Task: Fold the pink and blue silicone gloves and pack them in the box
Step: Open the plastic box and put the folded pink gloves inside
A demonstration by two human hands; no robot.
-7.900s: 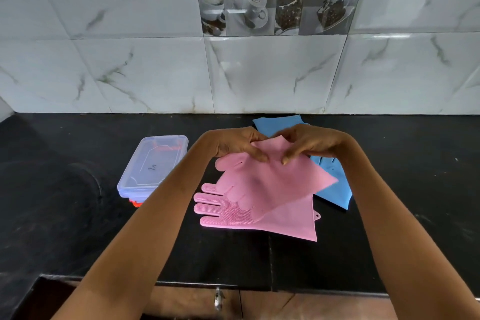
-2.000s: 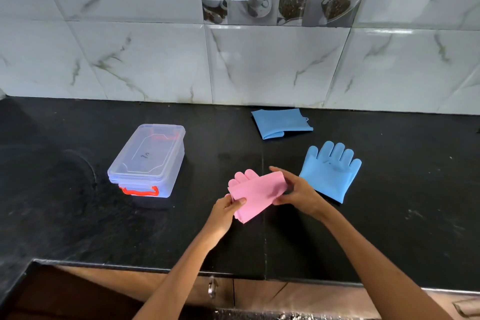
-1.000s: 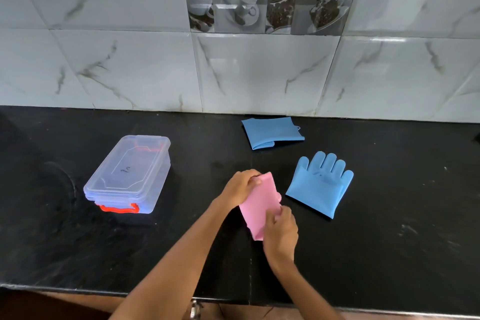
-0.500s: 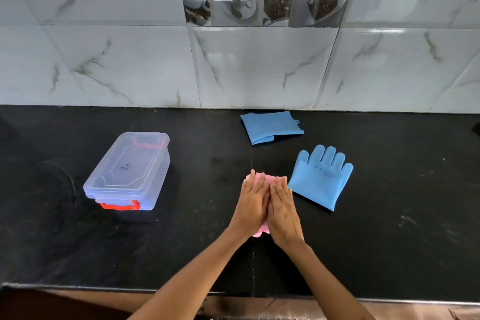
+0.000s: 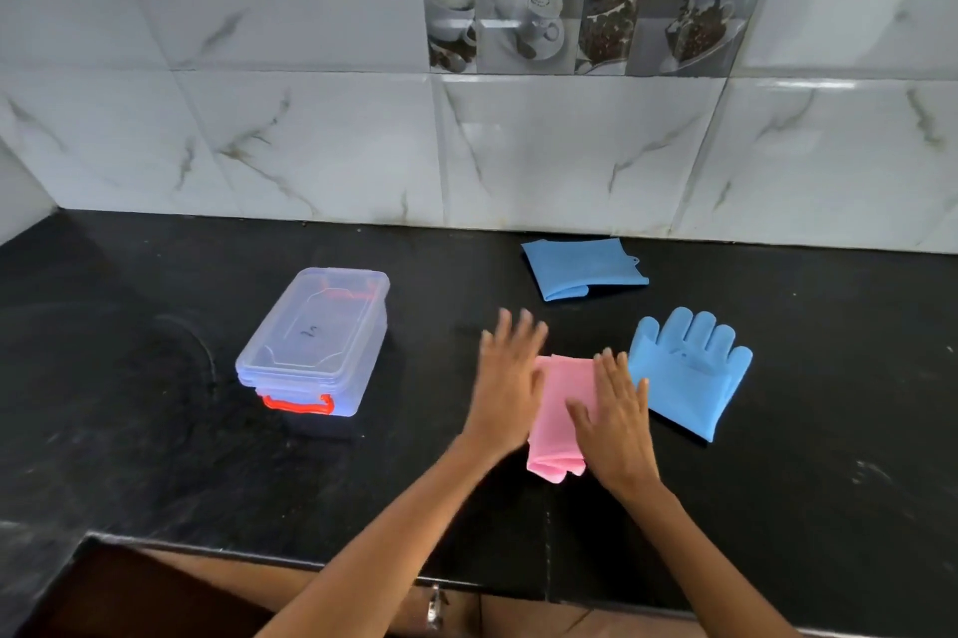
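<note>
Both hands lie flat with straight fingers, the left hand and right hand pressing the folded pink silicone gloves onto the black worktop, likely creasing them before the closed clear plastic box nearby.

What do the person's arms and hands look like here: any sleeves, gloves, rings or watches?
Both forearms are bare up to the frame's edge, with no sleeves in view. The left hand and right hand wear no gloves, and no ring, watch or bracelet shows on the fingers or wrists. The left hand is motion-blurred, so small details there cannot be told. No markings are visible.
</note>
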